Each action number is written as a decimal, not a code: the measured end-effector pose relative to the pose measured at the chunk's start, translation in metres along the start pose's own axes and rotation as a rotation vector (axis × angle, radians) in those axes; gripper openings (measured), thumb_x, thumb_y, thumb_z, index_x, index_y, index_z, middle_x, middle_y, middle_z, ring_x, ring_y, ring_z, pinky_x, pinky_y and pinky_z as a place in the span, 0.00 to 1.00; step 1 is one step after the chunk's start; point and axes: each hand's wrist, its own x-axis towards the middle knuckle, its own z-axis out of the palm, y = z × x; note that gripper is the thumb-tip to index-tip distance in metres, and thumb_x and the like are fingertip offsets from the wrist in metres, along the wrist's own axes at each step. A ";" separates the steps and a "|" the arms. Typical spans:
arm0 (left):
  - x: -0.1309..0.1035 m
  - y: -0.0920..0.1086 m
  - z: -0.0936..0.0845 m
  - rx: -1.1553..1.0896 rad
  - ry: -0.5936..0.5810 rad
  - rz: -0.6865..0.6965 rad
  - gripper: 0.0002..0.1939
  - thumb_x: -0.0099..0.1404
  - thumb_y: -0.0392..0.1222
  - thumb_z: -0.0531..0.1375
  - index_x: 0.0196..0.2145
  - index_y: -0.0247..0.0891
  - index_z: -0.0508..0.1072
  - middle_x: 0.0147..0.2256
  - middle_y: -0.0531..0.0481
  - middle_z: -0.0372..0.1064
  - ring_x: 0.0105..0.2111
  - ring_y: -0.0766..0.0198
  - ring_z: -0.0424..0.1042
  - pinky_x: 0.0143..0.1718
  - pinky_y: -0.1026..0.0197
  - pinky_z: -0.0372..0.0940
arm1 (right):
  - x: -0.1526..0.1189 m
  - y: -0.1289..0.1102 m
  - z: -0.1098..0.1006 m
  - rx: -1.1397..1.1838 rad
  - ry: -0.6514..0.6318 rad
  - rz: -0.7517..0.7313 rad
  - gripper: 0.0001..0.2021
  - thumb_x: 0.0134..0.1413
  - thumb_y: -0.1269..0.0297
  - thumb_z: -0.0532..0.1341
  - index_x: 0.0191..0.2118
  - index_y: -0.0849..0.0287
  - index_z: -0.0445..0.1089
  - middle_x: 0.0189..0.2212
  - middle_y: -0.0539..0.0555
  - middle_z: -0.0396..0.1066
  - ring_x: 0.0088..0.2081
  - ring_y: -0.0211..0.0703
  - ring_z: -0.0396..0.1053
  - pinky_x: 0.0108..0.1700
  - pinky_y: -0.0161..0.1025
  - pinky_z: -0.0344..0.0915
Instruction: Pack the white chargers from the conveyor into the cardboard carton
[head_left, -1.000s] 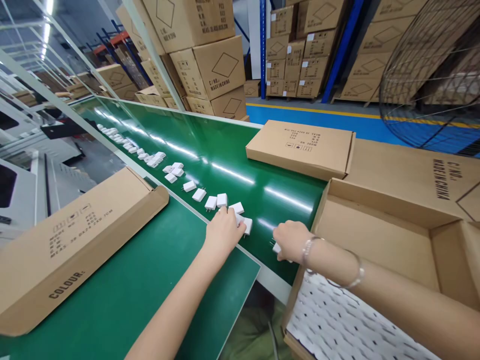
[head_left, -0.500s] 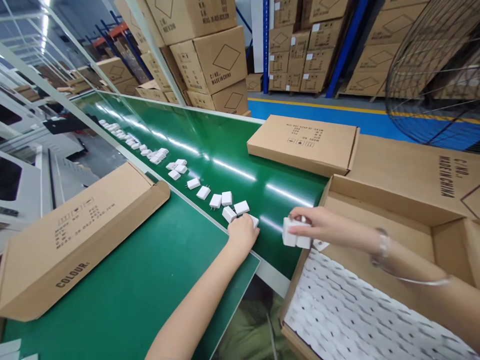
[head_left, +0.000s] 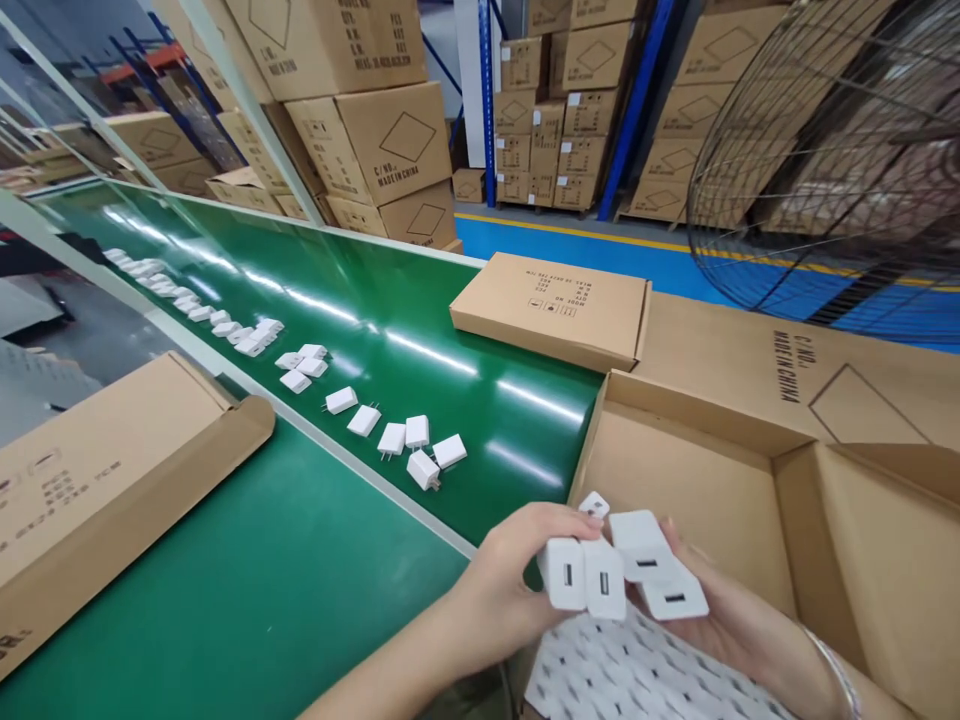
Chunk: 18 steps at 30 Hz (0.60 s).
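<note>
at least four white adapters (head_left: 606, 580) are above the open carton (head_left: 697, 430), the left hand (head_left: 502, 580) and right hand (head_left: 739, 625) each grasping a pair with the fingers (head_left: 559, 520), presumably to carry several together.

White against green and cardboard brown.
White on the held adapters (head_left: 641, 538) at lower right, with dark slots; same white on loose adapters (head_left: 450, 451) along the glossy green belt (head_left: 517, 425), streaked with pale reflections. Flatter green on the table (head_left: 262, 570) at lower left. Tan brown on the open carton (head_left: 697, 470), dark specks across white on the packed adapters (head_left: 592, 670). Bright blue on the floor (head_left: 555, 251), upper right, edged with yellow.
</note>
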 end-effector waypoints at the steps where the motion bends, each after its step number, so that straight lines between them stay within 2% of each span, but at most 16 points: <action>1: -0.001 0.000 0.002 -0.010 0.007 0.021 0.18 0.54 0.33 0.61 0.43 0.41 0.66 0.45 0.48 0.66 0.47 0.61 0.65 0.49 0.59 0.60 | -0.001 0.002 0.001 0.014 -0.019 0.004 0.19 0.51 0.46 0.55 0.41 0.54 0.69 0.37 0.53 0.69 0.41 0.43 0.65 0.47 0.43 0.60; 5: -0.004 -0.003 0.006 -0.032 0.051 0.074 0.19 0.53 0.32 0.62 0.43 0.41 0.65 0.45 0.47 0.66 0.47 0.60 0.65 0.49 0.57 0.61 | -0.004 0.006 0.001 0.090 -0.084 -0.004 0.19 0.55 0.47 0.51 0.41 0.55 0.69 0.38 0.53 0.67 0.42 0.41 0.63 0.48 0.41 0.59; 11: -0.003 -0.004 0.009 0.002 0.031 0.146 0.20 0.53 0.31 0.62 0.44 0.42 0.66 0.44 0.47 0.67 0.46 0.60 0.65 0.48 0.57 0.62 | -0.004 0.004 -0.006 0.136 -0.044 -0.003 0.19 0.52 0.48 0.55 0.43 0.54 0.69 0.38 0.52 0.68 0.41 0.40 0.64 0.47 0.39 0.60; 16: -0.007 -0.004 0.014 0.003 0.005 0.137 0.21 0.54 0.32 0.62 0.46 0.43 0.65 0.45 0.47 0.66 0.47 0.59 0.64 0.49 0.56 0.61 | -0.004 0.008 -0.003 0.135 -0.050 0.002 0.18 0.49 0.47 0.58 0.37 0.57 0.71 0.33 0.50 0.68 0.36 0.35 0.64 0.43 0.34 0.61; 18: -0.009 0.002 0.012 0.022 -0.009 0.079 0.21 0.55 0.34 0.61 0.46 0.43 0.64 0.46 0.46 0.65 0.49 0.58 0.62 0.50 0.56 0.60 | -0.006 0.007 -0.001 0.116 -0.041 0.007 0.20 0.47 0.46 0.59 0.36 0.57 0.71 0.31 0.50 0.67 0.34 0.36 0.64 0.42 0.35 0.61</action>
